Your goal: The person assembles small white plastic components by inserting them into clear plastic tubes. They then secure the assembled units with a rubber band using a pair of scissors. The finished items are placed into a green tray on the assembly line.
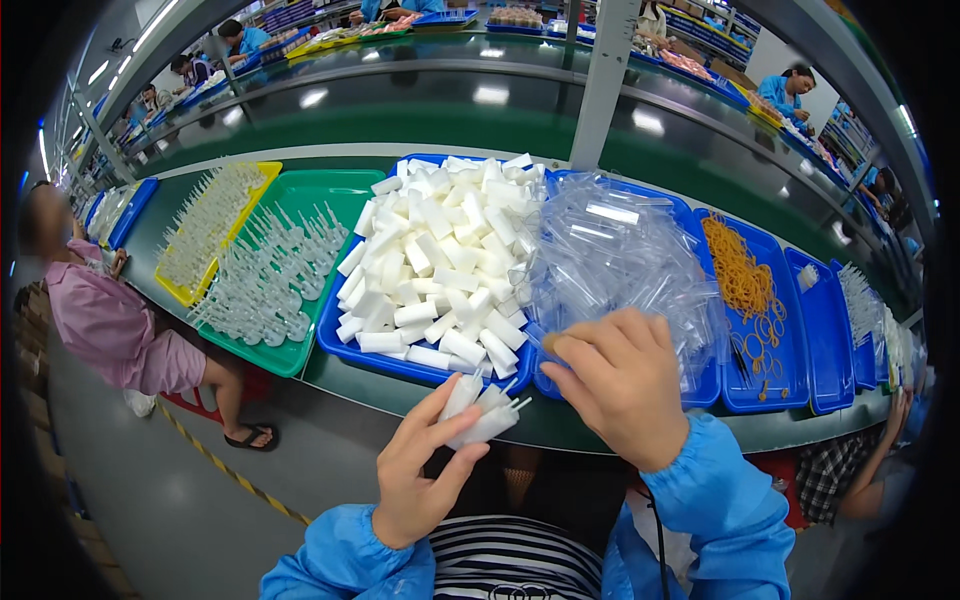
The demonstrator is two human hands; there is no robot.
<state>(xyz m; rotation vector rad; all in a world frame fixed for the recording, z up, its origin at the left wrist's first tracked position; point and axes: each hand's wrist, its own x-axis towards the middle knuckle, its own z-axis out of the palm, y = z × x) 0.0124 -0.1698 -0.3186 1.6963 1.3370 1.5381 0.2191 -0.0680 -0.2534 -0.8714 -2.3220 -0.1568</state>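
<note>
My left hand [418, 480] is closed round a small bunch of white cylindrical pieces [482, 413] with thin pale stems poking out, just off the front edge of the bench. To the right, my right hand [625, 385] hovers over the near side of the tray of clear plastic sleeves [625, 260]. Its thumb and fingers are pinched together; whatever lies between them is too small to make out. Straight ahead of my left hand, a blue tray [385, 366] is heaped with short white foam tubes [430, 250].
Leftward stand a green tray [340, 185] and a yellow tray [268, 172] of translucent stemmed parts. On the right, a blue tray [735, 395] holds orange rubber bands [740, 270] and dark tweezers [740, 360]. A metal post [603, 90] rises behind the trays. Co-workers sit on both sides.
</note>
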